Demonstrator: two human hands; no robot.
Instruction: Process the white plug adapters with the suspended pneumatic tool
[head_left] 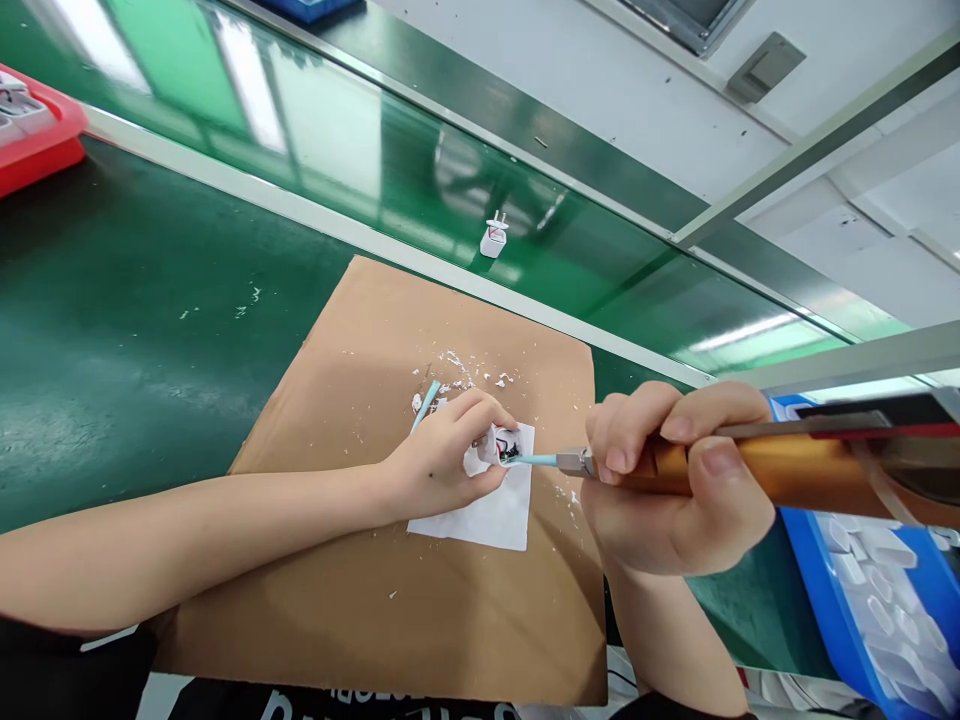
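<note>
At the far left, a red plastic bin with white parts [52,140] sat on the dark green worktop [142,270]. Next came a brown cardboard sheet [330,600] strewn with white scraps, a loose pale blue strip [425,406] and a white paper square [491,520]; beyond the sheet, a white two-pin plug unit [493,240] stood on a shiny green surface. Rightmost was a blue plastic bin of white shells [806,570], partly hidden by the tool. The left hand [450,450] pinched a small white plastic housing [505,441] above the paper, its fingers covering part of it; the open end showed dark wires inside. A pale blue tip [538,460] reached that opening, contact unclear, from the orange-gold metallic handheld tool [817,470] wrapped firmly in the right hand [679,480].
</note>
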